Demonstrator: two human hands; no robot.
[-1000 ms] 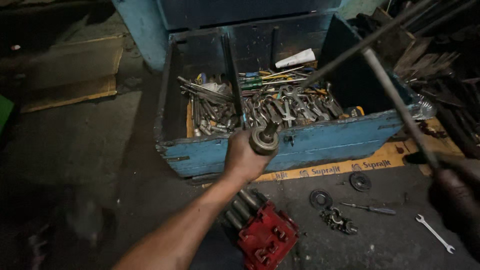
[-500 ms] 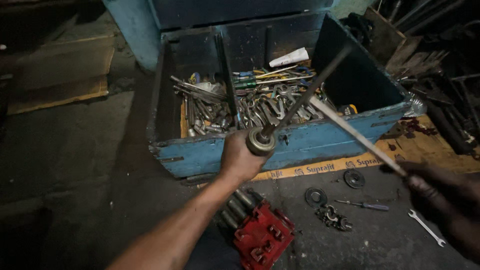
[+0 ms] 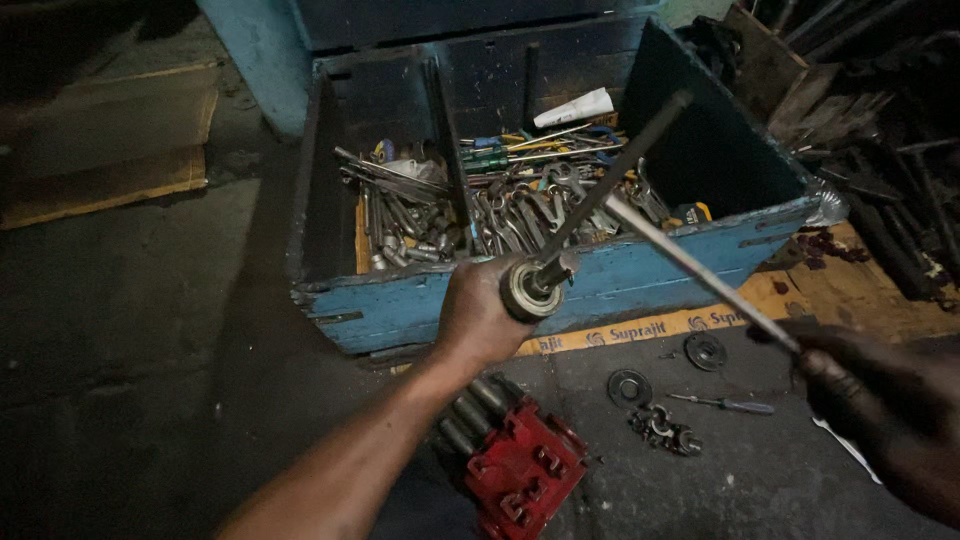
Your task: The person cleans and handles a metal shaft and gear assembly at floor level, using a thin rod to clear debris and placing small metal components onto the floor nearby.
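A dark, stained concrete floor (image 3: 150,330) is carrying a worn blue wooden toolbox (image 3: 640,270), a red socket-set case (image 3: 520,470), two round washers (image 3: 630,388), a small screwdriver (image 3: 725,404) and flattened cardboard (image 3: 110,150) lying directly on it.

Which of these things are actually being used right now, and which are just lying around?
In use:
left hand gripping dark shaft with bearing
right hand holding thin metal rod

Lying about:
blue toolbox of spanners
red socket case
two washers
screwdriver

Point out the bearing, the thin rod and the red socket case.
bearing (image 3: 527,290), head view, its round face.
thin rod (image 3: 690,264), head view, mid-shaft.
red socket case (image 3: 522,475), head view, its lid.
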